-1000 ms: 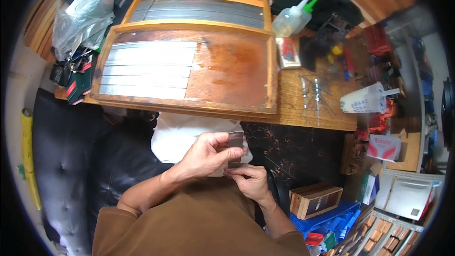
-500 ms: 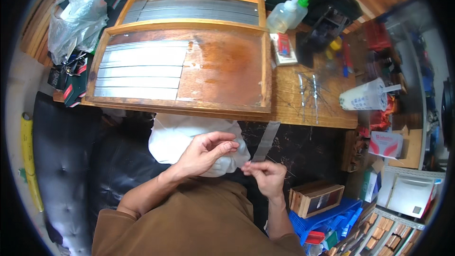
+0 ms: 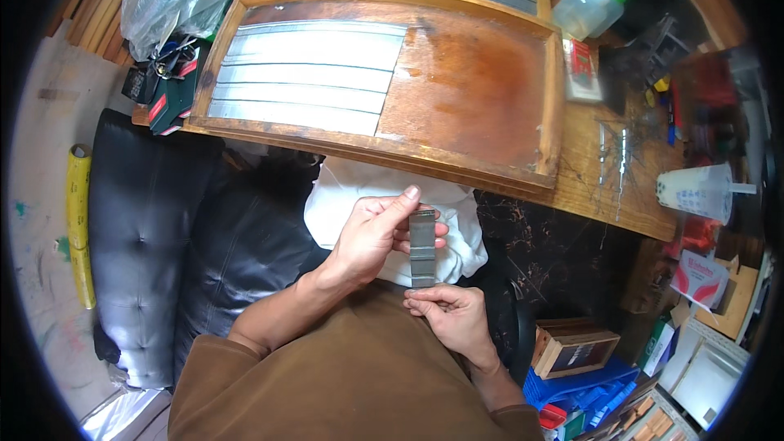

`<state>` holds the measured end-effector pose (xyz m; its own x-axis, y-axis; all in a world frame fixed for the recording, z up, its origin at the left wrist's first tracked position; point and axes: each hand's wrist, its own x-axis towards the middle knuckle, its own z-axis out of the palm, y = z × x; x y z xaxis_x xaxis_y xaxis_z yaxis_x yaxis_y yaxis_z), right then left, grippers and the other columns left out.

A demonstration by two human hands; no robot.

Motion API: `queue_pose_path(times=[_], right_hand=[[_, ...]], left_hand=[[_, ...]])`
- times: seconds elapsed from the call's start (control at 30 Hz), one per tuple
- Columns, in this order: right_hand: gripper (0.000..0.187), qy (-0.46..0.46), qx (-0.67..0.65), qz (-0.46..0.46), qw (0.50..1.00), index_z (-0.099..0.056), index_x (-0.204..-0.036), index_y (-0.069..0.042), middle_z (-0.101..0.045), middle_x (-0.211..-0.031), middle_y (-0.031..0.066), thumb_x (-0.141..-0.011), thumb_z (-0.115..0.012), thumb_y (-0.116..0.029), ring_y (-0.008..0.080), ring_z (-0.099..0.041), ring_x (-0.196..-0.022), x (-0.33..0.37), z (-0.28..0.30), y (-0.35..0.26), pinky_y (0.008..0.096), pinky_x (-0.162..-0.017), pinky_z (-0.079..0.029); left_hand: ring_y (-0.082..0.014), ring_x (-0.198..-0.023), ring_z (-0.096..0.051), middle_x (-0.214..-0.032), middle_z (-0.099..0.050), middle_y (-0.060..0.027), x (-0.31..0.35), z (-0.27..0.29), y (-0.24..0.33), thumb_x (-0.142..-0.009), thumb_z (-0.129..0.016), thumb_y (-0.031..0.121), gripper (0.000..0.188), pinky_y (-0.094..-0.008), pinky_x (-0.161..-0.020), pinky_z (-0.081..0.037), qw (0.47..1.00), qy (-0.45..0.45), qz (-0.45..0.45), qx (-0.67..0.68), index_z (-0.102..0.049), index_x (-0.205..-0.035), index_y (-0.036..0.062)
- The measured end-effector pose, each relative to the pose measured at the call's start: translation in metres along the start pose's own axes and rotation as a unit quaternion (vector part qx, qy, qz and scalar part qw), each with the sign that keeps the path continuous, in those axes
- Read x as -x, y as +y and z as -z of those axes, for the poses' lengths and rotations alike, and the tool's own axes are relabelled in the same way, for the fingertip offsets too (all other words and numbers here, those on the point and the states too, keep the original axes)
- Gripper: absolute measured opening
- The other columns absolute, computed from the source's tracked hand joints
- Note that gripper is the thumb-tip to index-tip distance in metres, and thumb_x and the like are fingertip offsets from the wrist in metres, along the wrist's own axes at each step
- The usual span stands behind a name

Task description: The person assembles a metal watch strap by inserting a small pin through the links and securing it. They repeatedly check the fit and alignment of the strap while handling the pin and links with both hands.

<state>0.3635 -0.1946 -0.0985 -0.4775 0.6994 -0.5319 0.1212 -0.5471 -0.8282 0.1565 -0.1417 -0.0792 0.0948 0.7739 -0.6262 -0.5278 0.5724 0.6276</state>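
A narrow, flat grey metallic-looking strip (image 3: 422, 247) with several cross lines stands lengthwise between my hands, above my lap. My left hand (image 3: 369, 233) has its fingers curled behind the upper part, with the thumb near the top end. At the bottom end my right hand (image 3: 453, 316) pinches the strip between thumb and fingers. A white cloth (image 3: 343, 196) lies behind both hands, below the table edge. Beyond it, a shallow wooden tray (image 3: 327, 140) holds long silvery strips (image 3: 306, 73) side by side in its left part.
On the table's right stand clear squeeze bottles (image 3: 584, 12), thin metal tools (image 3: 622, 163) and a drink cup (image 3: 694, 189) with a straw. A black padded seat (image 3: 143, 245) is at left. Wooden frames (image 3: 576, 347) sit on a blue basket (image 3: 572, 388) at lower right.
The strip has swung from right of my hands to upright between them, and my left fingers are now behind it. The view has shifted, so the table appears farther right and higher.
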Motion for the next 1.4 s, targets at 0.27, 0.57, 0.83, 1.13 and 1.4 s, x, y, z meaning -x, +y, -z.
queue_pose_path(times=[0.27,0.57,0.83,1.13,1.4], right_hand=[[0.015,0.025,0.024,0.022,0.999,-0.079,-0.104,0.004,-0.080,-0.092,0.0119,-0.093,-0.069,0.006,0.0142,-0.076,-0.083,-0.003,-0.001,-0.003,0.0260,-0.077,-0.061],[0.011,0.017,0.067,0.017,0.997,-0.076,-0.101,0.010,-0.078,-0.098,0.0170,-0.095,-0.067,0.010,0.0201,-0.077,-0.089,-0.005,-0.001,-0.007,0.0301,-0.082,-0.064],[0.010,0.020,-0.037,-0.019,0.999,-0.075,-0.102,0.011,-0.078,-0.098,0.0177,-0.096,-0.069,0.005,0.0229,-0.077,-0.089,-0.004,0.000,-0.006,0.0314,-0.081,-0.065],[0.011,0.030,-0.066,-0.031,0.997,-0.075,-0.103,0.011,-0.077,-0.100,0.0180,-0.097,-0.070,0.003,0.0239,-0.078,-0.090,0.000,-0.003,-0.006,0.0316,-0.080,-0.066],[0.013,0.011,-0.091,0.035,0.995,-0.074,-0.108,0.009,-0.077,-0.103,0.0149,-0.096,-0.068,0.006,0.0230,-0.077,-0.094,-0.002,-0.008,-0.006,0.0316,-0.085,-0.065]], left_hand=[[-0.0231,-0.092,-0.077,-0.102,-0.078,-0.0176,0.003,-0.003,0.006,-0.100,-0.072,0.019,0.023,-0.0343,-0.083,-0.061,0.997,-0.040,-0.061,-0.037,-0.072,-0.110,-0.0020],[-0.0219,-0.090,-0.077,-0.098,-0.078,-0.0165,0.001,-0.005,0.009,-0.098,-0.074,0.014,0.021,-0.0336,-0.083,-0.061,0.998,-0.026,-0.031,-0.047,-0.069,-0.110,-0.0028],[-0.0225,-0.097,-0.076,-0.110,-0.077,-0.0182,0.000,-0.002,0.008,-0.106,-0.063,0.019,0.028,-0.0346,-0.086,-0.061,0.998,-0.047,0.004,0.051,-0.063,-0.124,-0.0021],[-0.0187,-0.098,-0.076,-0.112,-0.077,-0.0149,-0.003,0.000,-0.005,-0.101,-0.067,0.008,0.025,-0.0285,-0.080,-0.059,0.997,-0.076,-0.027,-0.020,-0.066,-0.124,-0.0020],[-0.0114,-0.084,-0.075,-0.097,-0.080,-0.0060,-0.005,0.005,0.009,-0.098,-0.074,0.016,0.016,-0.0237,-0.067,-0.055,0.988,-0.074,0.064,-0.116,-0.075,-0.107,0.0034]])
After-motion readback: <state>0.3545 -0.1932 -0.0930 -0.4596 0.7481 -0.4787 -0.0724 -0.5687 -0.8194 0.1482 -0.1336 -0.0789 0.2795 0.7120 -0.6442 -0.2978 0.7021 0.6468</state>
